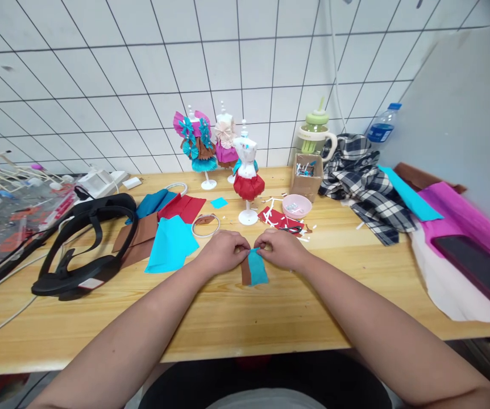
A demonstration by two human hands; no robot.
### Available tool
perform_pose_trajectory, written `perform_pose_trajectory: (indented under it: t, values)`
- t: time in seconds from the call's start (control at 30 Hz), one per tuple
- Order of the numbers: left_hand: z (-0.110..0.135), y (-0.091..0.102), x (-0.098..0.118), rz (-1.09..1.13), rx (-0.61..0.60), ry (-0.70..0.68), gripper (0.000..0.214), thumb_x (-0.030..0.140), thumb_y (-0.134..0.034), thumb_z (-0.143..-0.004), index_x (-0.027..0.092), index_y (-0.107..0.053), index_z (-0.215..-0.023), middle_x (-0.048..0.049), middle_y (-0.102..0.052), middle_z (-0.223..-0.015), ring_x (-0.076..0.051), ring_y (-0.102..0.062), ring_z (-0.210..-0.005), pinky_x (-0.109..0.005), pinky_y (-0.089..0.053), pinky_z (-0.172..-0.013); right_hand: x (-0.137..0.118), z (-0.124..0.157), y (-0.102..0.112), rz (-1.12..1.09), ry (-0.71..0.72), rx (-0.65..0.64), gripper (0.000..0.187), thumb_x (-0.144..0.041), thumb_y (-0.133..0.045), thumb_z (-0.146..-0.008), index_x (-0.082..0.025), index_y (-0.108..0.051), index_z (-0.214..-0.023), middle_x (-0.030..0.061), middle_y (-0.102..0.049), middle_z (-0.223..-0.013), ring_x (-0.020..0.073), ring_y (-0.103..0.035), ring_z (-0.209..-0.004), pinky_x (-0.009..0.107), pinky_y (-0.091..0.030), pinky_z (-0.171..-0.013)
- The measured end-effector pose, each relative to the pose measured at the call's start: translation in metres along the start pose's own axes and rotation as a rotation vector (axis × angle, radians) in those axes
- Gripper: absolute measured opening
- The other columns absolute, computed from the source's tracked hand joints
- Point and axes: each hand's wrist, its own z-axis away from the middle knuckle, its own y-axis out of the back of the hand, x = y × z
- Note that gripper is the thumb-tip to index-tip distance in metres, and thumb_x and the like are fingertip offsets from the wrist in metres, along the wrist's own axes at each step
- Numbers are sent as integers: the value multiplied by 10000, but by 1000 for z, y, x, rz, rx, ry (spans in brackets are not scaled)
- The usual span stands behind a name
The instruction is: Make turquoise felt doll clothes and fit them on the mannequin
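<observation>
Near the middle of the table, a teal crepe paper piece (258, 270) overlaps a brown crepe paper strip (245, 274). My left hand (227, 251) pinches the upper left edge of these layered pieces. At the upper right corner, my right hand (282, 250) grips the teal piece between thumb and fingers. Just beyond my hands stands a small white dress form (246, 150) with a puffy red skirt (249, 187). Scissors (291, 229) lie behind my right hand on red paper scraps (277, 218), partly hidden.
Two dressed mini forms (198, 139) (225, 133) stand by the tiled wall. Left are a black headset (85, 278), bright blue paper (170, 244) and a hoop (206, 234). Right are a pink dish (297, 206), cardboard box (306, 184), green-lidded cup (316, 133), plaid cloth (358, 176) and phone (475, 272).
</observation>
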Motion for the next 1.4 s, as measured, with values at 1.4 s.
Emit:
perform_pose_trajectory:
  t: [1.4]
  values:
    - [4, 15, 9, -222, -63, -253, 249, 212, -507, -888, 274, -742, -940, -38, -706, -853, -212, -552, -924, -400, -314, -914, -6, 11, 14, 256, 182, -74, 271, -134, -491, -831, -234, -713, -952, 41, -700, -960, 189, -632, -847, 271, -388, -661]
